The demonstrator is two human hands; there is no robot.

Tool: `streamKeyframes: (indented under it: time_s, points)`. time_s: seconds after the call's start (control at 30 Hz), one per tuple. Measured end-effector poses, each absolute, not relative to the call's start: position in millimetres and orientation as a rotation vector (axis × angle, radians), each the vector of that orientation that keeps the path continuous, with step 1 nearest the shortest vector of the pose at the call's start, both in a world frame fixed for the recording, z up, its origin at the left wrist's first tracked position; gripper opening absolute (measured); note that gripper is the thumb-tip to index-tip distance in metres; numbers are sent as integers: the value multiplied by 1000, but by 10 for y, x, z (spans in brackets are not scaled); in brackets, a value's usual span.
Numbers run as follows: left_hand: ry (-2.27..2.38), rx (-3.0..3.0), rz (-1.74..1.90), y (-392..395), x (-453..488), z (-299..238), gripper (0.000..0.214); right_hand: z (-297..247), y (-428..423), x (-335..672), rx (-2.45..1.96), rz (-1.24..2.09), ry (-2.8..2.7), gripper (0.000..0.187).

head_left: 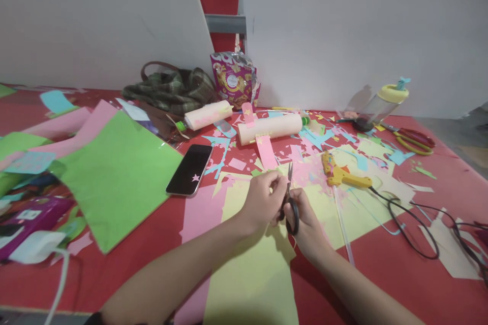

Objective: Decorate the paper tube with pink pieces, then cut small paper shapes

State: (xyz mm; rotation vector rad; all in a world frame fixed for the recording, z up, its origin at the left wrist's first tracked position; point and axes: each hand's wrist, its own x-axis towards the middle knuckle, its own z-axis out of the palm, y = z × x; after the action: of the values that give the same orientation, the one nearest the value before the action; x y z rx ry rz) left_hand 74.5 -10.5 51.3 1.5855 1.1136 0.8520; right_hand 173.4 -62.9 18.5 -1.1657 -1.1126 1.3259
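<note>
My right hand [307, 223] is closed round the black handles of a pair of scissors [293, 216], whose narrow blades point up and away from me. My left hand [265, 198] is pinched right beside the blades. A tiny bit of pink paper [288, 181] shows at its fingertips, though its shape is too small to make out. Under both hands lie sheets of pale yellow paper [247, 274] over pink paper [196, 223]. To the left, a small pink star [195, 177] rests on a dark-screened phone [186, 170].
A yellow glue gun [345, 177] with a black cord lies to the right. Paper-wrapped bottles [274, 128] lie behind the hands, among paper scraps. Green paper [118, 177] covers the left. Farther back are a snack bag [234, 78], a clear bottle [377, 109] and red-and-yellow-handled scissors [415, 140].
</note>
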Motion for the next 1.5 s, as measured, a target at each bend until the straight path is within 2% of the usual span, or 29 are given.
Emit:
streamKeyframes:
  time_s: [0.27, 0.47, 1.2, 1.5]
  points:
    - [1043, 1629, 756, -55, 739, 533, 27, 99, -545, 1794, -1009, 1276, -809, 22]
    - [1033, 1883, 625, -22, 719, 484, 24, 124, -469, 1865, -1061, 1185, -692, 26]
    - [1021, 1960, 467, 26, 600, 503, 20, 54, -486, 1887, -1094, 1189, -784, 33]
    - [1090, 1856, 598, -139, 471, 330, 17, 65, -543, 1800, -1148, 1289, -879, 33]
